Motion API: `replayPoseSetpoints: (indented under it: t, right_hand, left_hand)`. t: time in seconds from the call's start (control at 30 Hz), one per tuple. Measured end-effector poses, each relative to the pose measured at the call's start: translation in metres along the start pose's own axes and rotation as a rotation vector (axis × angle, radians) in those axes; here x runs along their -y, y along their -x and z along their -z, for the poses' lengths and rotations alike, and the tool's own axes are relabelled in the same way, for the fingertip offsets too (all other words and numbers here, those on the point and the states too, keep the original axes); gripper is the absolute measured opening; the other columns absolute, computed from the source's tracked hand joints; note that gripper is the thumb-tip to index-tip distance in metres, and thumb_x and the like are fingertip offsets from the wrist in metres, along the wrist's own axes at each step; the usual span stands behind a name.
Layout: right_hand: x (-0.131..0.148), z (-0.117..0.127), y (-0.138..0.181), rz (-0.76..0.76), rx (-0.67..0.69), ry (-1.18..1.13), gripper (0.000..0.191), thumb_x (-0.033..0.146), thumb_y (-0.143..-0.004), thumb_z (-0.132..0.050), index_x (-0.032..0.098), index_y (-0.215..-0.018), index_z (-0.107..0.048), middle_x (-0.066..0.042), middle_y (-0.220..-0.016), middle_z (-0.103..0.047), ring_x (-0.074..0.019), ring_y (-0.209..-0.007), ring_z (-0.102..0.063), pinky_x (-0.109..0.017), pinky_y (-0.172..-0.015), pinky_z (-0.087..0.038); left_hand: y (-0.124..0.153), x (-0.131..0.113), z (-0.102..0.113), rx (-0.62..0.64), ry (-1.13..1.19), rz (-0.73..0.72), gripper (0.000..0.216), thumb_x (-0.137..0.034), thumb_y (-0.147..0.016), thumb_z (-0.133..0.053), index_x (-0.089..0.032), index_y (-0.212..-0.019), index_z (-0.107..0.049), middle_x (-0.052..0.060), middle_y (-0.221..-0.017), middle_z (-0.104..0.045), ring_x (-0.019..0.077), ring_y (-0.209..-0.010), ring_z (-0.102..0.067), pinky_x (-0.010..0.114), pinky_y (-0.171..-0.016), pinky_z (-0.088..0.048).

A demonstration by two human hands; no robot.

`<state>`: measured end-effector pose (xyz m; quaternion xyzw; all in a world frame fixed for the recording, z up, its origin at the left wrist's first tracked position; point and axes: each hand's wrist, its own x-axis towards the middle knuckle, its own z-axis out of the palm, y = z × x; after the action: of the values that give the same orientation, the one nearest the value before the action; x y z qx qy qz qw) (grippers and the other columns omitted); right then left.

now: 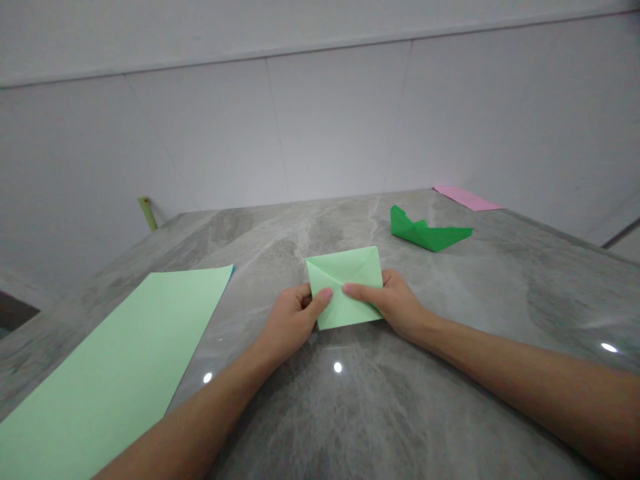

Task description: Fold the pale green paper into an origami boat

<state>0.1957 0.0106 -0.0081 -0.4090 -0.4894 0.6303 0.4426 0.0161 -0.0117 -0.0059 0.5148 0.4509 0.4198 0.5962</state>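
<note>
A pale green folded paper square [350, 310], with creases meeting near its middle, is held up between both hands over the table. My left hand [293, 317] grips its left edge, thumb on the front face and fingers behind. On the right side, my right hand [400, 303] pinches it the same way, its thumb reaching toward the centre. The fingers behind the paper are mostly hidden. Beyond it to the right stands a dark green folded paper boat [433, 237], touched by neither hand.
A stack of large light green paper sheets [130, 353] lies on the left of the grey marble table [280, 427], partly under my left forearm. Pink paper [467, 198] rests at the far right corner. A white wall [330, 127] rises behind the table; a green tube-like object [147, 213] is at the far left.
</note>
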Motion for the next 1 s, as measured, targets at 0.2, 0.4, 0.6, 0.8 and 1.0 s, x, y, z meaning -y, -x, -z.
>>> replayPoseSetpoints:
  t: [0.2, 0.4, 0.6, 0.8, 1.0]
  right_hand:
    - [0.0007, -0.0021, 0.0010, -0.032, 0.046, 0.101, 0.026, 0.036, -0.059, -0.081, 0.014, -0.071, -0.074, -0.006, -0.070, -0.073, -0.0171, -0.058, -0.063, -0.029, -0.056, -0.050]
    - [0.0012, -0.0025, 0.0019, -0.049, 0.077, 0.120, 0.024, 0.036, -0.062, -0.080, 0.015, -0.073, -0.074, -0.006, -0.072, -0.073, -0.0171, -0.059, -0.064, -0.029, -0.057, -0.050]
    - [0.0013, -0.0031, 0.0029, -0.058, 0.097, 0.113, 0.025, 0.035, -0.062, -0.081, 0.015, -0.075, -0.075, -0.006, -0.075, -0.074, -0.0172, -0.062, -0.065, -0.029, -0.059, -0.050]
    - [0.0010, -0.0023, 0.0028, -0.074, 0.102, 0.093, 0.025, 0.035, -0.061, -0.081, 0.015, -0.076, -0.075, -0.007, -0.077, -0.075, -0.0175, -0.063, -0.066, -0.029, -0.061, -0.051]
    - [0.0007, -0.0017, 0.0019, -0.085, 0.090, 0.105, 0.030, 0.035, -0.060, -0.082, 0.013, -0.079, -0.075, -0.008, -0.079, -0.075, -0.0183, -0.065, -0.067, -0.029, -0.062, -0.052]
  left_hand:
    - [-0.0030, 0.0004, 0.0049, -0.126, 0.049, -0.128, 0.027, -0.040, -0.074, -0.071, -0.015, -0.085, -0.072, 0.004, -0.076, -0.071, 0.0164, -0.066, -0.064, 0.028, -0.064, -0.051]
    - [-0.0029, 0.0050, 0.0064, -0.183, 0.047, -0.129, 0.035, -0.047, -0.076, -0.069, -0.013, -0.070, -0.069, 0.002, -0.062, -0.064, 0.0133, -0.054, -0.055, 0.025, -0.053, -0.045]
    - [-0.0028, 0.0047, 0.0033, -0.230, 0.135, -0.167, 0.038, -0.046, -0.085, -0.058, -0.014, -0.064, -0.065, 0.000, -0.056, -0.060, 0.0100, -0.047, -0.050, 0.021, -0.045, -0.037]
    - [-0.0026, 0.0009, 0.0046, -0.213, 0.177, -0.158, 0.033, -0.045, -0.086, -0.057, -0.016, -0.072, -0.066, 0.000, -0.064, -0.065, 0.0116, -0.054, -0.057, 0.021, -0.048, -0.042]
    - [-0.0040, 0.0032, 0.0043, -0.187, 0.140, -0.138, 0.032, -0.047, -0.082, -0.063, -0.015, -0.078, -0.068, 0.001, -0.067, -0.067, 0.0106, -0.053, -0.056, 0.021, -0.049, -0.043]
